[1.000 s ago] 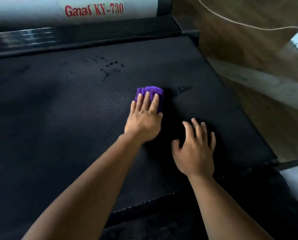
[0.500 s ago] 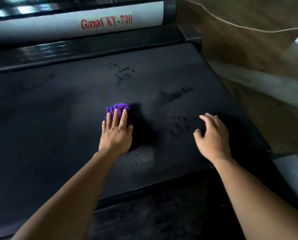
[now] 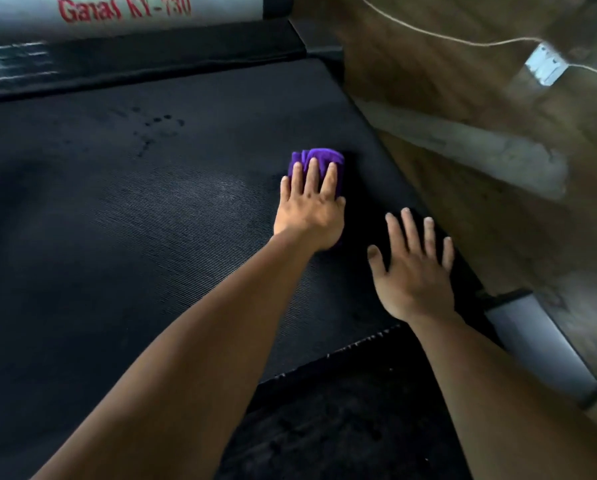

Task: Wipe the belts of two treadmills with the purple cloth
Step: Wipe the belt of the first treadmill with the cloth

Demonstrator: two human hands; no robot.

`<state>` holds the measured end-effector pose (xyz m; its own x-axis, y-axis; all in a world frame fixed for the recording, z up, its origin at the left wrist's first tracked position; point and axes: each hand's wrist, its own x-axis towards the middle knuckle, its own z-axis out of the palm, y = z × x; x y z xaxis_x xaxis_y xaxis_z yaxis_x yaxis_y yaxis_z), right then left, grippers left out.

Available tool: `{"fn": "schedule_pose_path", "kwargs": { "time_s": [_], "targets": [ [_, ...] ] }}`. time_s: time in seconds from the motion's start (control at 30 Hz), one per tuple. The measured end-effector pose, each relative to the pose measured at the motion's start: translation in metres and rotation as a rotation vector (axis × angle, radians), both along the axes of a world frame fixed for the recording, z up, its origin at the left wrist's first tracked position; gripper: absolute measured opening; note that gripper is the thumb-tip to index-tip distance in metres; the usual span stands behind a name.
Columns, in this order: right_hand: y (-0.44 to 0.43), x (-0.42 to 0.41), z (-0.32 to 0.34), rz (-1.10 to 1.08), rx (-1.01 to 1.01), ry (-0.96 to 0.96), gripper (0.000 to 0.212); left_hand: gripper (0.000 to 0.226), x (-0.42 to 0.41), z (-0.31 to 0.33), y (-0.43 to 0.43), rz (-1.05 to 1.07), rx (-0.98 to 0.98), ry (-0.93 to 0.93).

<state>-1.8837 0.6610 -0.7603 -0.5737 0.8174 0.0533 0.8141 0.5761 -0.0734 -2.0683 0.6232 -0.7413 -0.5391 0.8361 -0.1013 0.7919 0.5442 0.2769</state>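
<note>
A black ribbed treadmill belt (image 3: 123, 237) fills most of the view. The bunched purple cloth (image 3: 319, 159) lies on it near the belt's right edge. My left hand (image 3: 310, 209) presses flat on the cloth with straight fingers, covering its near part. My right hand (image 3: 413, 268) lies flat on the belt with fingers spread, just right of and nearer than the left hand, holding nothing. Dark damp finger marks (image 3: 155, 128) show on the belt farther back.
A grey motor cover with red lettering (image 3: 123, 10) closes the belt's far end. Wooden floor (image 3: 463, 98) runs along the right, with a thin cord (image 3: 439, 39) and a white plug block (image 3: 546, 67). A grey side rail end (image 3: 539, 348) sits at the near right.
My left hand has slid the cloth to the right, from mid-belt toward the right edge. My right hand has gone from lifted and curled to flat on the belt.
</note>
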Motion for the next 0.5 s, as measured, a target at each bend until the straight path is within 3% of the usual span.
{"fn": "schedule_pose_path", "kwargs": {
  "time_s": [0.1,0.27,0.4,0.5],
  "targets": [
    [0.002,0.001,-0.003,-0.009,-0.003,0.005,0.070,0.063,0.028,-0.001,-0.022,-0.104,0.036,0.015],
    [0.002,0.000,-0.002,-0.017,0.000,-0.003,0.068,0.063,0.036,-0.004,-0.141,-0.211,0.016,0.016],
    [0.002,0.000,-0.002,-0.014,-0.003,0.001,0.070,0.064,-0.021,-0.006,-0.189,0.012,0.013,0.014],
    [0.001,0.000,-0.002,-0.010,0.002,0.012,0.070,0.062,-0.061,-0.008,-0.163,0.179,0.017,-0.011]
  ]
}}
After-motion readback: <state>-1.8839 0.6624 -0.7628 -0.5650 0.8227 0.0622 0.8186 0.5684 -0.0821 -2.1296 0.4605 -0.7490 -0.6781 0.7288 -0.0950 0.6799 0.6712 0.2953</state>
